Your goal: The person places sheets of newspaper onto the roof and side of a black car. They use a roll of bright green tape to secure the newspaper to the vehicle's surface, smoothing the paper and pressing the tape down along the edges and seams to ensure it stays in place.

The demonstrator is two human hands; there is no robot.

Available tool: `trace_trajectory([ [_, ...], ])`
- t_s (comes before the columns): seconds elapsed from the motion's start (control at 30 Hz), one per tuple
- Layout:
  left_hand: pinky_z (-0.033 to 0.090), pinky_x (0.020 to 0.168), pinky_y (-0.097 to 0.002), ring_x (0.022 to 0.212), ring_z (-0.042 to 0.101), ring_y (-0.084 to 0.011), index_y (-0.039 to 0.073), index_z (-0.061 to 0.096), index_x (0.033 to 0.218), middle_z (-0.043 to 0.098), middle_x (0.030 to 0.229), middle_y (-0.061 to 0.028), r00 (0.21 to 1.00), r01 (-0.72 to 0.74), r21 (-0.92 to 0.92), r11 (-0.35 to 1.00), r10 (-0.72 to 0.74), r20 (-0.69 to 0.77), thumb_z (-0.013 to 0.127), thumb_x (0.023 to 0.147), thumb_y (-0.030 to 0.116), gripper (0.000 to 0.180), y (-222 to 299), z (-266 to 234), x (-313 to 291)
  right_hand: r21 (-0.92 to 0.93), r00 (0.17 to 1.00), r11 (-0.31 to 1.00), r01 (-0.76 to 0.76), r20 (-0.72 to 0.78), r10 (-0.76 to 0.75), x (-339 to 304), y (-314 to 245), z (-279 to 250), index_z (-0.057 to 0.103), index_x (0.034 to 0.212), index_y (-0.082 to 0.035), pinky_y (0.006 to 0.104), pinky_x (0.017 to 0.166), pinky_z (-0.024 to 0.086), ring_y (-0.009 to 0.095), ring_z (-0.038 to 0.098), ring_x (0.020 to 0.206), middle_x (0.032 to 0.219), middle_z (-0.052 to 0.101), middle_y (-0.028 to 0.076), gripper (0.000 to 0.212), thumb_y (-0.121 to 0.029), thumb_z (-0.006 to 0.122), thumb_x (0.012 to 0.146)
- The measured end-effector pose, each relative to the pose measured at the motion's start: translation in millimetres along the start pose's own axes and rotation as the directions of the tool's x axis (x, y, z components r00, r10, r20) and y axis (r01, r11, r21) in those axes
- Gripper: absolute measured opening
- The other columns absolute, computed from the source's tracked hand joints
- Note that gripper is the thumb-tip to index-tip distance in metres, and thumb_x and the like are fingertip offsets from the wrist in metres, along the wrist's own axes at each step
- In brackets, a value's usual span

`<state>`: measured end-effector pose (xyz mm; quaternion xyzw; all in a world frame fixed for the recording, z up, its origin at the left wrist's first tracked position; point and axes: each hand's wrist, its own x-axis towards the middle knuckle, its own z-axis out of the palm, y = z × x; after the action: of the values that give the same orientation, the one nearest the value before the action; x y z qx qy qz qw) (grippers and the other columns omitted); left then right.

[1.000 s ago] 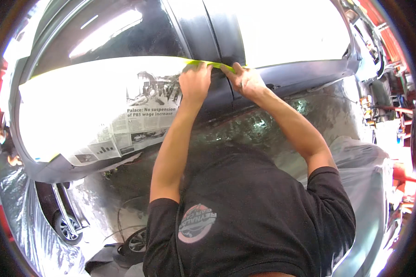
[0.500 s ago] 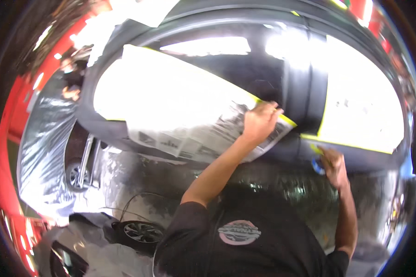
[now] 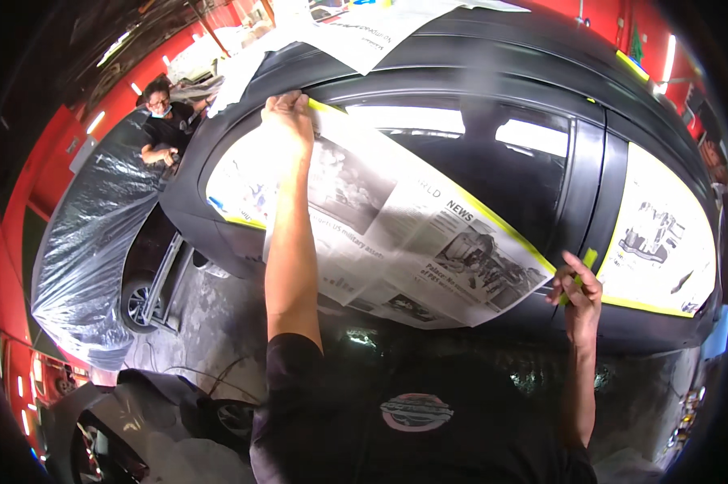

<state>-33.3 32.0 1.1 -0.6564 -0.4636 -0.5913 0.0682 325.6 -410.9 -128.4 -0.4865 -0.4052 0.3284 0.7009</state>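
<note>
We see newspaper sheet point(image 3: 412, 234), edged with yellow strip point(image 3: 505, 227), slanting across side window point(image 3: 485, 173) of dark car point(image 3: 541, 77). Hands wide apart: left hand point(image 3: 287, 117) gripping sheet's upper left corner; right hand point(image 3: 578, 297) beside lower right corner, pinching loose yellow tape point(image 3: 591, 260). Whether right touches sheet, we cannot tell.

i'm losing bits of newspaper point(image 3: 416, 242) behind the left hand point(image 3: 289, 119) and yellow tape point(image 3: 591, 259) behind the right hand point(image 3: 579, 298) on my feed; the lower edge is cropping a grey car point(image 3: 178, 423)
</note>
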Motion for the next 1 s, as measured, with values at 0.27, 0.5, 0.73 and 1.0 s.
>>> trace_trajectory([
  [0.27, 0.047, 0.094, -0.0451, 0.100, 0.060, -0.0359, -0.001, 0.064, 0.098, 0.064, 0.099, -0.0176, 0.977, -0.178, -0.148, 0.973, 0.156, -0.148, 0.063, 0.099, 0.007, 0.008, -21, 10, -10, -0.556, 0.934, 0.770, 0.312, 0.031, -0.356, 57, -9, 119, 0.073, 0.132, -0.004, 0.0312, 0.080, 0.057, 0.016, 0.070, 0.089, 0.110, 0.075, 0.009, 0.034, 0.000, 0.070, 0.099],
  [0.5, 0.053, 0.083, -0.0384, 0.088, 0.063, -0.0287, -0.005, 0.055, 0.100, 0.065, 0.097, -0.0188, 0.823, -0.397, -0.228, 0.889, 0.235, -0.518, 0.057, 0.110, 0.018, 0.024, 25, -79, -92, -0.849, 0.777, 0.032, 0.527, 0.466, -0.423, 117, 19, 211, 0.040, 0.162, -0.016, 0.0485, 0.092, 0.054, 0.034, 0.069, 0.096, 0.130, 0.069, 0.018, 0.075, -0.038, 0.071, 0.097],
  [0.73, 0.048, 0.069, -0.0416, 0.076, 0.053, -0.0221, -0.001, 0.055, 0.109, 0.057, 0.090, -0.0143, 0.644, -0.683, -0.208, 0.700, 0.444, -0.623, 0.051, 0.112, 0.013, 0.014, 20, -134, -71, -0.765, 0.762, 0.176, 0.620, 0.534, -0.367, 95, -7, 182, 0.072, 0.087, -0.004, 0.0487, 0.071, 0.055, 0.037, 0.071, 0.078, 0.080, 0.070, 0.019, 0.010, -0.013, 0.074, 0.090],
  [1.0, 0.062, 0.081, -0.0394, 0.084, 0.073, -0.0304, -0.010, 0.063, 0.103, 0.072, 0.093, -0.0232, 0.595, -0.507, -0.064, 0.859, 0.295, -0.748, 0.058, 0.110, 0.014, 0.026, 26, -203, -20, -0.707, 0.779, 0.345, 0.617, 0.488, -0.394, 67, -13, 113, 0.068, 0.087, -0.002, 0.0483, 0.062, 0.053, 0.039, 0.068, 0.067, 0.071, 0.066, 0.020, 0.007, -0.005, 0.075, 0.087],
])
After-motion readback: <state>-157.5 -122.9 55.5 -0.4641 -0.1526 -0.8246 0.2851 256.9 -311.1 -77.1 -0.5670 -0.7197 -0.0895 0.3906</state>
